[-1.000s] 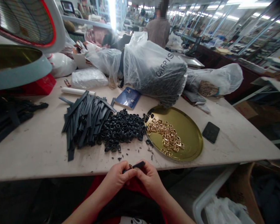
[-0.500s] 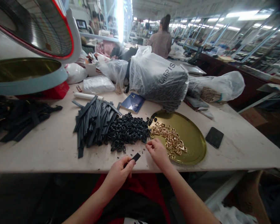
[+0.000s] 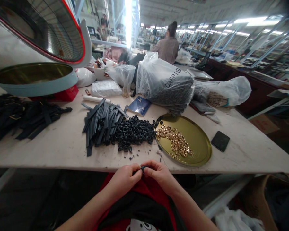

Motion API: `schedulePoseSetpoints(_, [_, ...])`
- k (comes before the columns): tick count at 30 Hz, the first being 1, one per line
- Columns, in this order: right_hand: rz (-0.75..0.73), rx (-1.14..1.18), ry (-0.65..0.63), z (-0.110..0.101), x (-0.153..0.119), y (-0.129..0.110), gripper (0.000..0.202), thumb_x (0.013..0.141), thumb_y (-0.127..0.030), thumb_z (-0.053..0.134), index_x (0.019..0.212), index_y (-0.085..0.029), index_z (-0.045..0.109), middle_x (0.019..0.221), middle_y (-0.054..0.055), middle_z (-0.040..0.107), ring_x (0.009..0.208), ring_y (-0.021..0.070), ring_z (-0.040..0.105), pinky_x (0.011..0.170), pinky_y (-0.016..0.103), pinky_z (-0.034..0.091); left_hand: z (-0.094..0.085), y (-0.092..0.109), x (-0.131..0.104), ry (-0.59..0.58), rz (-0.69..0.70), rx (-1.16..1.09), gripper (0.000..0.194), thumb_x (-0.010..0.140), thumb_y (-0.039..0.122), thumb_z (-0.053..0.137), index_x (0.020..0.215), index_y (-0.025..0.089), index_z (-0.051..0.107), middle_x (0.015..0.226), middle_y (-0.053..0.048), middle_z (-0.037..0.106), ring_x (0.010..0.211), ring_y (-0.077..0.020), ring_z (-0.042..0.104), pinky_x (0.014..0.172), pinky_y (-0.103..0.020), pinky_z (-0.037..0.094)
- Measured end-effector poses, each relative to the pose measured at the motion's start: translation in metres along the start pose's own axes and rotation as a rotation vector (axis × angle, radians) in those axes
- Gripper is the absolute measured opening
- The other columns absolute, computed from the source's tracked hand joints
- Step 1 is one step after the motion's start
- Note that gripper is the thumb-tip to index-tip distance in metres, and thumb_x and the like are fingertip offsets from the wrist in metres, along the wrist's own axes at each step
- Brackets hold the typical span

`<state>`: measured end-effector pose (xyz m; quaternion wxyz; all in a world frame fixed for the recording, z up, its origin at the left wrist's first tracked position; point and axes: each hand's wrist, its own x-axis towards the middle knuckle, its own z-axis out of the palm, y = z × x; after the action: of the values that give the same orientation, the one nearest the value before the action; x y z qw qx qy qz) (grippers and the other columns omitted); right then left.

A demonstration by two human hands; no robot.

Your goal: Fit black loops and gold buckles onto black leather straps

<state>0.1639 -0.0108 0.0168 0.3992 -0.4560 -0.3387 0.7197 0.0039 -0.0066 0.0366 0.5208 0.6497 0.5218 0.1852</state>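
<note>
My left hand (image 3: 128,175) and my right hand (image 3: 157,175) meet at the table's front edge, both closed in a pinch. Between the fingertips shows a small black loop (image 3: 143,168). The black strap in my left hand is mostly hidden by the fingers. Beyond my hands lies a heap of small black loops (image 3: 135,130), with a pile of black strips (image 3: 103,123) to its left. Gold-coloured square buckles (image 3: 178,141) are spread on a round gold tray (image 3: 199,138) to the right.
A phone (image 3: 220,141) lies right of the tray. A blue booklet (image 3: 139,106) and a large plastic bag (image 3: 166,83) are behind the loops. At left are dark straps with buckles (image 3: 21,117), a deep round tin (image 3: 36,86) and a red-rimmed heater (image 3: 45,29). A person stands farther back.
My right hand has come from the table beside the tray to my left hand. Both hands now pinch together, nearer my body, and the strap end no longer sticks out. The view has shifted slightly.
</note>
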Motion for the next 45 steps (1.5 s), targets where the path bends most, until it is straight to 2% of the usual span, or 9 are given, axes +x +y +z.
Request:
schedulePoseSetpoints(7, [-0.059, 0.020, 0.095, 0.008, -0.005, 0.005, 0.025, 0.061, -0.033, 0.074, 0.077, -0.018, 0.062, 0.067, -0.003, 0.064, 0.061, 0.0113, 0.057, 0.064, 0.025, 0.044, 0.004, -0.002, -0.002, 0.032, 0.018, -0.155, 0.024, 0.078, 0.020, 0.041, 0.101, 0.017, 0.045, 0.060, 0.006, 0.053, 0.056, -0.0109, 0.048, 0.056, -0.021, 0.037])
schedulePoseSetpoints(13, [-0.009, 0.162, 0.005, 0.006, 0.000, 0.005, 0.040, 0.074, -0.053, 0.056, 0.078, -0.014, 0.063, 0.065, 0.002, 0.064, 0.057, 0.0119, 0.057, 0.059, 0.026, 0.044, 0.003, -0.011, 0.007, 0.003, -0.042, -0.271, 0.018, 0.080, 0.024, 0.043, 0.096, 0.017, 0.041, 0.059, 0.005, 0.055, 0.053, -0.0104, 0.049, 0.051, -0.020, 0.036])
schedulePoseSetpoints(18, [0.172, 0.319, -0.053, 0.002, 0.010, 0.008, 0.022, 0.066, -0.029, 0.072, 0.077, -0.016, 0.059, 0.061, -0.003, 0.059, 0.051, 0.0068, 0.051, 0.051, 0.018, 0.038, 0.000, -0.012, 0.013, -0.006, -0.106, -0.280, 0.021, 0.080, 0.032, 0.046, 0.095, 0.019, 0.041, 0.058, 0.006, 0.054, 0.048, -0.0101, 0.048, 0.045, -0.019, 0.034])
schedulePoseSetpoints(24, [0.286, 0.385, -0.153, -0.002, 0.015, 0.020, 0.024, 0.066, -0.029, 0.071, 0.075, -0.015, 0.053, 0.064, -0.002, 0.056, 0.056, 0.0077, 0.050, 0.057, 0.020, 0.040, -0.007, -0.011, 0.021, 0.081, -0.141, 0.087, 0.017, 0.073, 0.036, 0.054, 0.076, 0.019, 0.052, 0.060, 0.004, 0.056, 0.057, -0.0139, 0.052, 0.052, -0.022, 0.034])
schedulePoseSetpoints(27, [0.263, 0.385, -0.131, -0.002, 0.015, 0.018, 0.028, 0.062, -0.030, 0.073, 0.071, -0.017, 0.049, 0.062, -0.004, 0.054, 0.057, 0.0086, 0.049, 0.058, 0.021, 0.040, -0.010, -0.009, 0.021, 0.024, -0.136, 0.020, 0.019, 0.074, 0.036, 0.054, 0.068, 0.017, 0.055, 0.064, 0.003, 0.059, 0.061, -0.0138, 0.052, 0.055, -0.022, 0.036])
schedulePoseSetpoints(35, [-0.152, -0.269, 0.231, -0.002, 0.009, 0.014, 0.020, 0.073, -0.032, 0.059, 0.077, -0.020, 0.044, 0.061, -0.007, 0.042, 0.053, 0.0088, 0.041, 0.051, 0.021, 0.035, -0.011, 0.000, 0.005, -0.121, -0.186, -0.408, 0.026, 0.074, 0.028, 0.056, 0.095, 0.013, 0.060, 0.076, -0.001, 0.063, 0.062, -0.0106, 0.051, 0.055, -0.020, 0.038])
schedulePoseSetpoints(38, [-0.217, -0.538, 0.085, -0.004, -0.001, 0.015, 0.016, 0.081, -0.030, 0.047, 0.094, -0.020, 0.047, 0.065, -0.005, 0.046, 0.055, 0.0104, 0.045, 0.053, 0.022, 0.035, -0.004, -0.004, 0.002, -0.120, -0.142, -0.393, 0.024, 0.073, 0.023, 0.055, 0.094, 0.014, 0.062, 0.077, -0.001, 0.065, 0.066, -0.0126, 0.054, 0.061, -0.022, 0.041])
schedulePoseSetpoints(41, [-0.275, -0.821, -0.041, -0.006, -0.012, 0.012, 0.012, 0.085, -0.027, 0.041, 0.088, -0.019, 0.050, 0.067, -0.002, 0.051, 0.061, 0.0119, 0.047, 0.057, 0.024, 0.034, 0.004, -0.009, -0.001, -0.152, -0.148, -0.412, 0.026, 0.069, 0.016, 0.055, 0.095, 0.014, 0.062, 0.073, 0.000, 0.065, 0.065, -0.0133, 0.056, 0.061, -0.023, 0.042])
schedulePoseSetpoints(45, [-0.230, -0.921, -0.142, -0.006, -0.027, 0.007, 0.012, 0.087, -0.025, 0.038, 0.090, -0.020, 0.048, 0.065, -0.003, 0.052, 0.057, 0.0107, 0.046, 0.053, 0.022, 0.031, 0.006, -0.010, -0.010, -0.202, -0.219, -0.481, 0.028, 0.067, 0.016, 0.056, 0.095, 0.014, 0.058, 0.072, 0.001, 0.064, 0.060, -0.0119, 0.057, 0.056, -0.021, 0.040])
